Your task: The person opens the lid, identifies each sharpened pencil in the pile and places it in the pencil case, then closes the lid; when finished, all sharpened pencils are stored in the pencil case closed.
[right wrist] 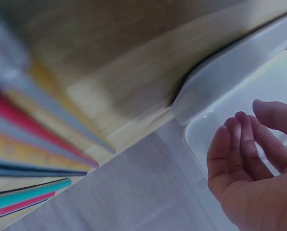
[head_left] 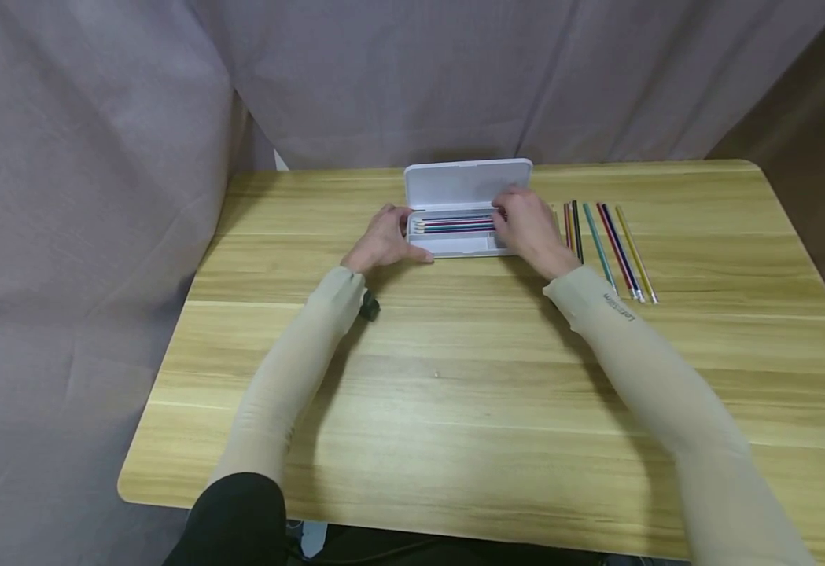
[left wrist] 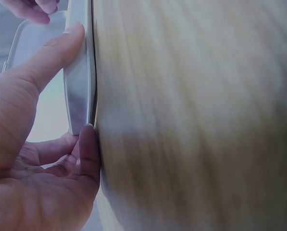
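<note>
A white pencil case point(head_left: 454, 245) lies open at the back middle of the wooden table point(head_left: 454, 377), its lid point(head_left: 465, 182) standing up. Several coloured pencils point(head_left: 454, 226) lie inside it. My left hand point(head_left: 392, 237) holds the case's left end; in the left wrist view the thumb point(left wrist: 61, 53) presses the case wall point(left wrist: 78, 91) and a finger point(left wrist: 88, 154) hooks its corner. My right hand point(head_left: 518, 220) hovers over the case's right end. Its fingers point(right wrist: 239, 144) are loosely curled above the case's inside point(right wrist: 220, 82), with nothing seen in them.
Several loose coloured pencils point(head_left: 606, 248) lie side by side on the table right of the case, blurred in the right wrist view point(right wrist: 32, 125). A small dark object point(head_left: 369, 306) sits under my left wrist. Grey curtains point(head_left: 101, 196) hang behind and to the left.
</note>
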